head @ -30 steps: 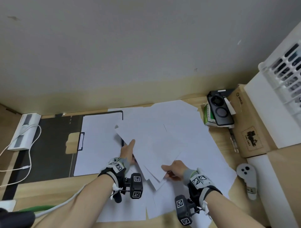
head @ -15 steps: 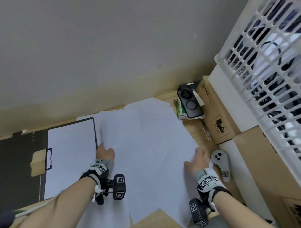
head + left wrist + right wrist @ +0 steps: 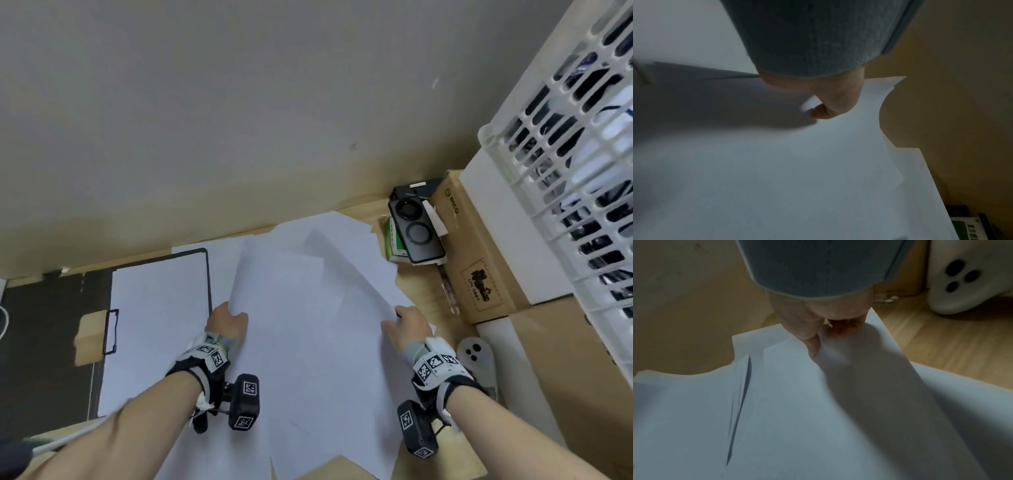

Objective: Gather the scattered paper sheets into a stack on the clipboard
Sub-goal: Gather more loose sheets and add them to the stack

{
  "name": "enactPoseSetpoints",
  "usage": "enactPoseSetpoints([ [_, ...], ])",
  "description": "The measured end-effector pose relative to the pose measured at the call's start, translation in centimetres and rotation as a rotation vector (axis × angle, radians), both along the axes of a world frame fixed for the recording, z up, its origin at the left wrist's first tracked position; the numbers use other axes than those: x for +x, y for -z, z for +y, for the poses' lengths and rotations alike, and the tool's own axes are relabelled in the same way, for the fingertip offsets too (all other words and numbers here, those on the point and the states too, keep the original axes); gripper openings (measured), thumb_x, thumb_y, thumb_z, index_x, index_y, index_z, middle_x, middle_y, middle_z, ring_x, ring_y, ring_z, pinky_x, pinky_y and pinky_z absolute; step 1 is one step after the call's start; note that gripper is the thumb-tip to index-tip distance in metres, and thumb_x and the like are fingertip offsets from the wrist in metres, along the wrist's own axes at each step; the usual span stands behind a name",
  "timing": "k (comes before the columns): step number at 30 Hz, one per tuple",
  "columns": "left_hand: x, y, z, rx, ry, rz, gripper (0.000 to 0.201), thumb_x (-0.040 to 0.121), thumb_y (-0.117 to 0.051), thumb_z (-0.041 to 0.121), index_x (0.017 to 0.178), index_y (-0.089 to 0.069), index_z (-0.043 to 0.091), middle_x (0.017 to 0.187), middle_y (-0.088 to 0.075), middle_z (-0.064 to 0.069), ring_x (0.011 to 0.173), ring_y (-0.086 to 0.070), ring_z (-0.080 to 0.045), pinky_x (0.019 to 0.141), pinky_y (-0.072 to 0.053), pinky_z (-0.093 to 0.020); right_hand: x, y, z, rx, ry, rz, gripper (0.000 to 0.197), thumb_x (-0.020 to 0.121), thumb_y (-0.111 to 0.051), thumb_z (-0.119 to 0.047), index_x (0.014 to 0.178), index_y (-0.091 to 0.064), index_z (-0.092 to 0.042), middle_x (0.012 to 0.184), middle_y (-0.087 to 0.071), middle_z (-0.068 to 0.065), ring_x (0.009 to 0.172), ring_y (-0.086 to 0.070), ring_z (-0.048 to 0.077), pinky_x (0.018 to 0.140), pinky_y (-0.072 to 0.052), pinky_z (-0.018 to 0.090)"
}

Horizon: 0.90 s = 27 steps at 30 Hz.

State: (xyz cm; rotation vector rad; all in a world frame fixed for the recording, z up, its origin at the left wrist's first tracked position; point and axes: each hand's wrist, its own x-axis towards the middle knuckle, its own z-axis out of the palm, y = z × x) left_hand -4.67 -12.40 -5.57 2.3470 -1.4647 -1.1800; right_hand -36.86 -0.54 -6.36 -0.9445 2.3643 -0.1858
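The left hand (image 3: 226,320) pinches the left edge of the loose sheets (image 3: 308,308), thumb on top in the left wrist view. The right hand (image 3: 407,327) pinches their right edge, thumb and curled fingers (image 3: 846,328) clamped on paper. The sheets overlap (several corners fan out toward the far edge of the tabletop (image 3: 424,301)), lying mid-table just right of the clipboard (image 3: 207,274). One sheet (image 3: 154,325) already lies on the clipboard, which sits toward the left. A white controller (image 3: 478,359) rests near the right edge.
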Motion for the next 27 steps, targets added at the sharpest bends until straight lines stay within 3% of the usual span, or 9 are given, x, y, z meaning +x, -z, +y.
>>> enactPoseSetpoints([
  [4,0.9,0.2,-0.9,-0.018,-0.083,-0.111,0.03,0.083,-0.047,0.002,0.11,-0.06,0.0,0.11,-0.066,-0.019,0.096,-0.064,-0.035,0.085,-0.054,-0.04,1.2,0.0,-2.7,-0.066,0.025,-0.037,0.03,0.075,-0.057,-0.017,0.062,-0.03,-0.015,0.062,-0.035,0.004,0.058,-0.027,0.024,0.053,-0.02,0.031],
  [6,2.0,0.0,-1.3,-0.032,-0.148,-0.155,0.035,0.084,-0.049,0.001,0.118,-0.057,-0.001,0.117,-0.063,-0.02,0.102,-0.062,-0.036,0.089,-0.052,-0.041,1.8,0.3,-3.7,-0.107,0.086,-0.063,0.033,0.08,-0.059,-0.019,0.063,-0.032,-0.014,0.059,-0.038,0.005,0.059,-0.032,0.027,0.053,-0.021,0.032],
  [9,3.8,-0.5,-1.7,-0.099,-0.175,-0.208,0.029,0.084,-0.049,-0.002,0.112,-0.057,-0.003,0.11,-0.064,-0.023,0.099,-0.062,-0.037,0.087,-0.049,-0.04,2.0,0.6,-4.6,-0.173,0.135,-0.111,0.034,0.085,-0.059,-0.019,0.065,-0.032,-0.013,0.061,-0.038,0.007,0.062,-0.035,0.028,0.056,-0.024,0.034],
  [12,5.2,-1.3,-1.9,-0.201,-0.17,-0.245,0.021,0.082,-0.046,-0.008,0.098,-0.058,-0.002,0.095,-0.065,-0.024,0.089,-0.062,-0.038,0.072,-0.043,-0.033,2.0,0.6,-4.7,-0.233,0.121,-0.195,0.037,0.085,-0.06,-0.02,0.064,-0.03,-0.013,0.061,-0.036,0.006,0.062,-0.035,0.026,0.058,-0.029,0.036],
  [14,6.1,-1.4,-1.8,-0.227,-0.14,-0.21,0.022,0.082,-0.043,-0.009,0.094,-0.058,0.002,0.09,-0.064,-0.02,0.085,-0.063,-0.037,0.068,-0.041,-0.031,2.5,0.3,-4.7,-0.26,0.123,-0.243,0.039,0.084,-0.062,-0.021,0.063,-0.029,-0.014,0.06,-0.034,0.005,0.06,-0.032,0.023,0.057,-0.028,0.035],
  [18,5.8,-1.3,-1.2,-0.071,-0.027,0.021,0.039,0.084,-0.037,-0.005,0.113,-0.061,0.007,0.097,-0.065,-0.013,0.086,-0.062,-0.03,0.071,-0.049,-0.028,3.4,-0.4,-4.5,-0.245,0.122,-0.331,0.042,0.081,-0.067,-0.022,0.063,-0.029,-0.017,0.061,-0.031,0.005,0.059,-0.027,0.02,0.056,-0.025,0.032],
  [22,3.8,-1.7,-0.5,0.093,0.094,0.141,0.028,0.084,-0.038,-0.008,0.097,-0.06,0.004,0.074,-0.057,-0.006,0.065,-0.052,-0.019,0.054,-0.039,-0.021,4.6,-0.2,-4.5,-0.151,0.092,-0.293,0.03,0.076,-0.068,-0.026,0.073,-0.053,-0.001,0.066,-0.058,0.01,0.061,-0.052,0.028,0.057,-0.039,0.031],
  [25,2.6,-2.1,-0.1,0.134,0.138,0.181,0.024,0.081,-0.039,-0.008,0.073,-0.05,0.012,0.061,-0.046,0.0,0.054,-0.042,-0.013,0.049,-0.029,-0.021,5.4,-0.4,-4.5,-0.094,0.023,-0.276,0.025,0.075,-0.069,-0.029,0.082,-0.064,-0.006,0.075,-0.07,0.011,0.074,-0.066,0.032,0.066,-0.049,0.033],
  [27,2.0,-2.3,0.1,0.153,0.135,0.211,0.02,0.08,-0.043,0.003,0.064,-0.047,0.014,0.064,-0.05,0.0,0.056,-0.047,-0.016,0.052,-0.032,-0.022,5.7,-0.5,-4.6,-0.06,0.002,-0.267,0.021,0.073,-0.069,-0.03,0.08,-0.065,-0.01,0.073,-0.07,0.007,0.072,-0.067,0.029,0.067,-0.051,0.032],
])
